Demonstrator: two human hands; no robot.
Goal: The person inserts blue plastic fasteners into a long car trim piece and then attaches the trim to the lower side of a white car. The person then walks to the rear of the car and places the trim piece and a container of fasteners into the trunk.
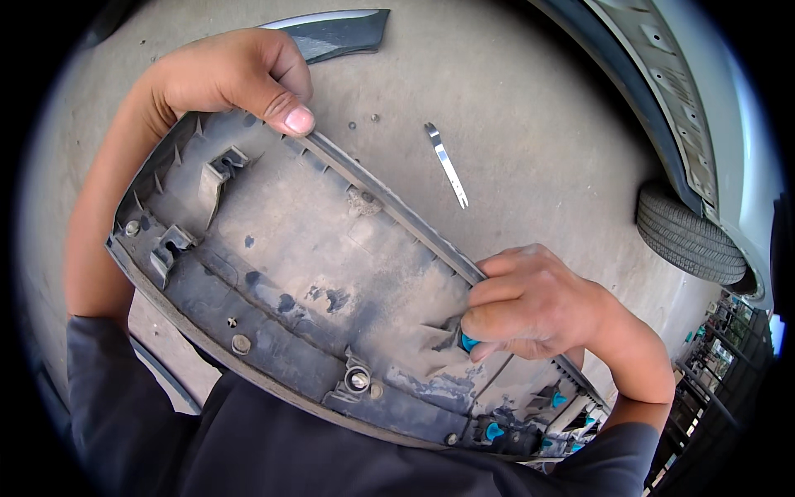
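Observation:
A long, dirty black plastic trim panel lies slantwise across my front, its inner side facing up. My left hand is closed over its upper left edge, with the thumb pressed on the rim. At the panel's right part, the thumb and fingers of my right hand pinch a teal plastic clip, which they mostly cover. More teal clips show lower right, among them one clip near the bottom edge and another beyond my right wrist. Grey brackets stand up at the left end.
On the concrete floor past the panel lies a silver fork-ended pry tool. A dark glossy trim piece rests at the top. To the right are a light-coloured car body and a tyre. Dark metal racking stands lower right.

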